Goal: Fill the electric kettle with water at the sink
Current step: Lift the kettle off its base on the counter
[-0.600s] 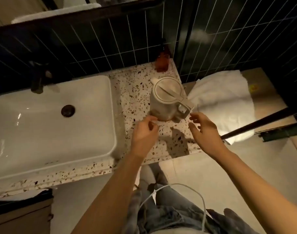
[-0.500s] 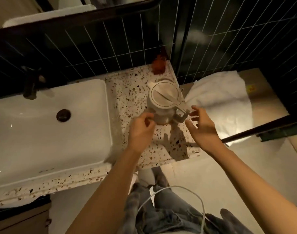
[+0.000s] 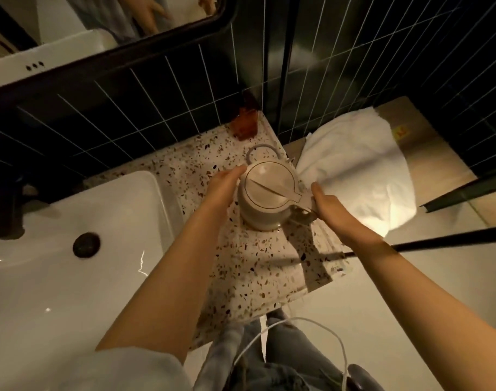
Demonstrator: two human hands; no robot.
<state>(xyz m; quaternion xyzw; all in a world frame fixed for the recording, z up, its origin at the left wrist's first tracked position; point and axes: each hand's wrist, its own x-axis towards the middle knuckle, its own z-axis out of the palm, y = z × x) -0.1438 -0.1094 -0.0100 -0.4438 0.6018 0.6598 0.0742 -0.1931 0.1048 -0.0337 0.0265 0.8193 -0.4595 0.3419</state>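
The cream electric kettle point(image 3: 266, 193), lid shut, is over the speckled counter point(image 3: 263, 266) to the right of the sink. My right hand point(image 3: 325, 206) is wrapped around its handle on the right side. My left hand point(image 3: 224, 187) lies flat against the kettle's left wall, fingers reaching toward the lid. A grey ring-shaped base point(image 3: 260, 152) shows just behind the kettle, apart from it. The white sink basin point(image 3: 145, 221) with its dark drain point(image 3: 86, 244) is at the left, and the dark faucet point(image 3: 10, 218) stands at its far left edge.
An amber bottle point(image 3: 245, 124) stands in the counter's back corner against the dark tiled wall. A white towel point(image 3: 354, 176) lies on a lower surface to the right. A black bar point(image 3: 444, 240) crosses at the right. A white cable point(image 3: 297, 325) loops by my legs.
Both hands have closed in on the kettle: the right has taken the handle, the left now presses its side. The kettle sits nearer to me, off the ring base.
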